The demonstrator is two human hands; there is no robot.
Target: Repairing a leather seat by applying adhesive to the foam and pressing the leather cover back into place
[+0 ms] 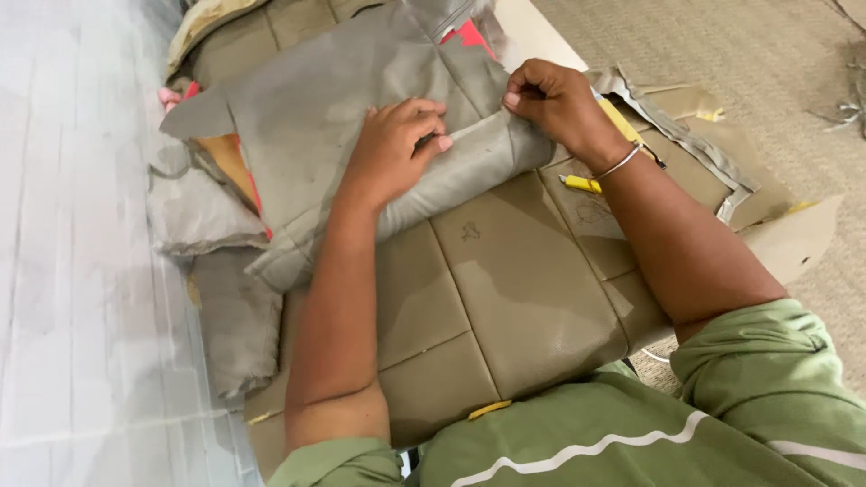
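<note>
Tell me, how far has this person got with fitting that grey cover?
Done, it seems: the grey fabric cover lies over the far part of the tan quilted cushion. In hand: the left hand presses the folded edge while the right hand pinches the seam. Left: the near panels remain uncovered, and loose grey pieces lie alongside.

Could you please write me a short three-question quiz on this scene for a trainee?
1. True or false: the left hand rests flat on the grey fabric cover.
2. What is the right hand doing? A) pinching the cover's seam B) holding scissors C) resting on the floor
3. What colour is the small clip beside the right wrist?

Key: 1 true; 2 A; 3 yellow.
</note>
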